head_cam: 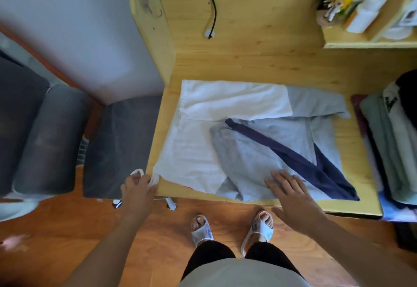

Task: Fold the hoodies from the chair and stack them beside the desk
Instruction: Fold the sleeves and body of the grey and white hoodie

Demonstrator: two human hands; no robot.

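Observation:
A hoodie in white, light grey and navy lies spread on the wooden desk. Its grey hood with navy lining is laid over the body. My left hand pinches a white cuff at the desk's near left corner. My right hand lies flat with straight fingers on the grey fabric near the front edge. A pile of folded garments sits at the desk's right end.
A dark grey chair stands left of the desk, next to a grey cushioned seat. A black cable runs across the back of the desk. A shelf with small items is at the back right. My slippered feet stand on the wooden floor.

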